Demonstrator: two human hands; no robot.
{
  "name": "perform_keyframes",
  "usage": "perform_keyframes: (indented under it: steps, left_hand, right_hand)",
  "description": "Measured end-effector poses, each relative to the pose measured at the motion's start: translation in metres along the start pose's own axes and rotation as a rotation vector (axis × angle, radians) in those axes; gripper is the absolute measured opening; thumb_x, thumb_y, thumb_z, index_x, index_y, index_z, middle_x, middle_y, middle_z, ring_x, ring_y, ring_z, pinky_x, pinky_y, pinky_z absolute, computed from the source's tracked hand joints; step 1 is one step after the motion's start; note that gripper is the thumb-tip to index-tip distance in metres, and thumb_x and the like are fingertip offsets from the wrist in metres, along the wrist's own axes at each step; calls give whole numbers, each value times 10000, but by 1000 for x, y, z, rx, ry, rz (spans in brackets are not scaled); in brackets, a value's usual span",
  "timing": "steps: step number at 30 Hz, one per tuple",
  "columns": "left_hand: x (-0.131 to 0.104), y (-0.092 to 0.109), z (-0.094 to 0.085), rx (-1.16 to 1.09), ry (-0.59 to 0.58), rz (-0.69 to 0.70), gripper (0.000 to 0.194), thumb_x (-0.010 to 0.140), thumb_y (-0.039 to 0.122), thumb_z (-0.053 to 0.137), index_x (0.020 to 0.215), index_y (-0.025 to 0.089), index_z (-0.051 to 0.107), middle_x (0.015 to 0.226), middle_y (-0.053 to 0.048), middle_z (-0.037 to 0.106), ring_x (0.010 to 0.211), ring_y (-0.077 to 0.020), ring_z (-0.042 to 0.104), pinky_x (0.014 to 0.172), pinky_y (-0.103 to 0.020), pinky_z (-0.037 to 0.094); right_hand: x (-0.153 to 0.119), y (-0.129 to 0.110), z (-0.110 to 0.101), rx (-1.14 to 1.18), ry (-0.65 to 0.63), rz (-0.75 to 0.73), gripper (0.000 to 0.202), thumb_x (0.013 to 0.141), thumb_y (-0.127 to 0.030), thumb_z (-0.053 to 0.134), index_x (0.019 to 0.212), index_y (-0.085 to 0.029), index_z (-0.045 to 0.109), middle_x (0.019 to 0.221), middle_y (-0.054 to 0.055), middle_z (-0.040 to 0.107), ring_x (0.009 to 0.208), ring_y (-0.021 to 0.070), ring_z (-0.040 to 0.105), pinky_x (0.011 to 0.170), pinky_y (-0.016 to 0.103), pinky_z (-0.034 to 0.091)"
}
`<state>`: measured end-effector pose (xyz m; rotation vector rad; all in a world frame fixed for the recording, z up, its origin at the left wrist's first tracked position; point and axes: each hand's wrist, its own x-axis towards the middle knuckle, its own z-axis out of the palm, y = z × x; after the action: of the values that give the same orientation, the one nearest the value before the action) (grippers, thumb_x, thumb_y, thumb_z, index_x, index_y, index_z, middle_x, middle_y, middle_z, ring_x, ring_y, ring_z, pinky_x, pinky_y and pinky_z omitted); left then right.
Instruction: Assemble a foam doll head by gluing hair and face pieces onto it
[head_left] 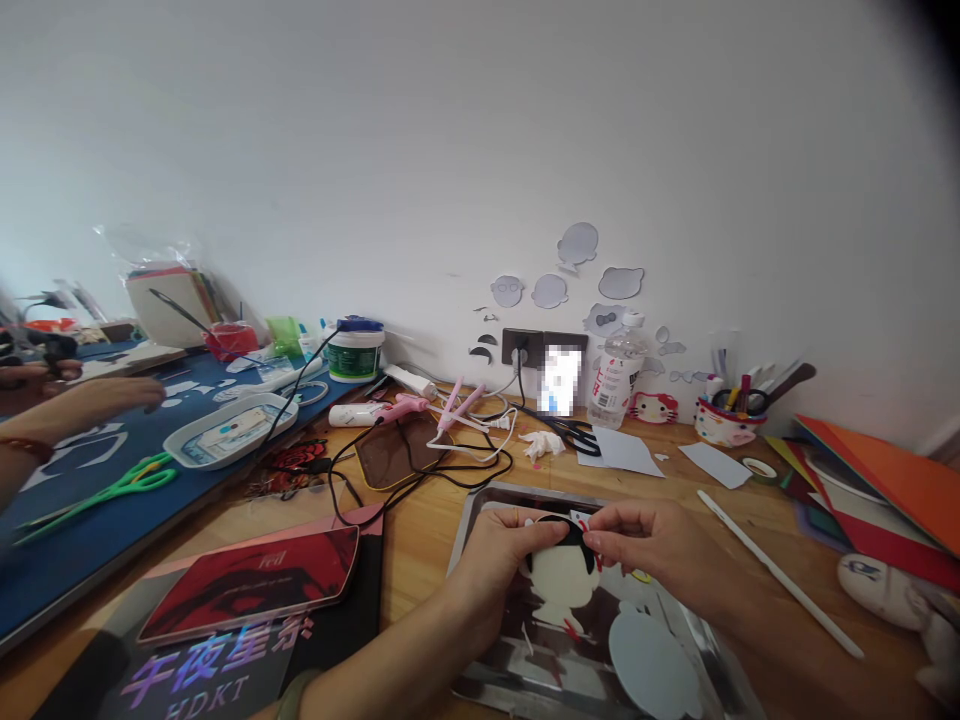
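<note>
A cream paper cutout of a head with black hair [561, 580] is held above a shallow metal tray [484, 494]. My left hand [499, 550] grips it at its upper left, the thumb lying over the black hair. My right hand [641, 530] pinches at the upper right edge of the hair, where a small white piece with red marks [580, 521] shows by the fingertips. How far that piece is fixed to the hair cannot be made out. Below, in the tray, lie a pale grey rounded cutout [652, 660] and small red scraps [574, 628].
To the right lie a white stick [780, 575], coloured sheets [885, 490] and a pen cup [724, 420]. Behind the tray stand a bottle [619, 375] and a lit phone [561, 380]. Cables tangle around another phone [397, 455]. At left, a co-worker's hands [97, 405] work near green scissors [112, 492].
</note>
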<state>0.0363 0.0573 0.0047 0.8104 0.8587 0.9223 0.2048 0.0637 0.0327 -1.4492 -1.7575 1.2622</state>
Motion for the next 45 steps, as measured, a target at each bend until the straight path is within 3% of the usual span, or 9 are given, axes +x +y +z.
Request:
perform_keyframes:
  steps: [14,28,39,45]
  left_hand:
    - [1,-1,-3,-13,-25,-6,238,619,302,659,691,78,623,616,-63,603,473,-93,502,463,-206,336]
    - [-1,-1,0,-21,-14,11,171,615,260,662,629,92,630,506,-13,563,403,-65,464,401,-173,316]
    - [3,-1,-4,-8,-9,17,266,621,322,655,725,79,626,609,-52,583,472,-92,488,463,-210,340]
    - [4,0,-4,-11,3,17,267,617,327,653,726,84,625,614,-45,575,476,-87,477,460,-204,327]
  right_hand:
    - [4,3,0,-43,-16,4,230,706,-385,563,750,-179,657,610,-4,603,563,108,510,477,215,347]
    - [3,2,1,-29,-41,-19,218,704,-375,569,671,-162,607,589,-7,584,547,100,509,492,212,362]
    - [4,5,-3,33,-67,-23,259,697,-408,572,796,-184,654,629,6,608,571,107,524,489,210,394]
    - [5,2,-4,16,-48,-26,279,730,-389,499,760,-169,668,662,41,612,595,119,539,483,214,407]
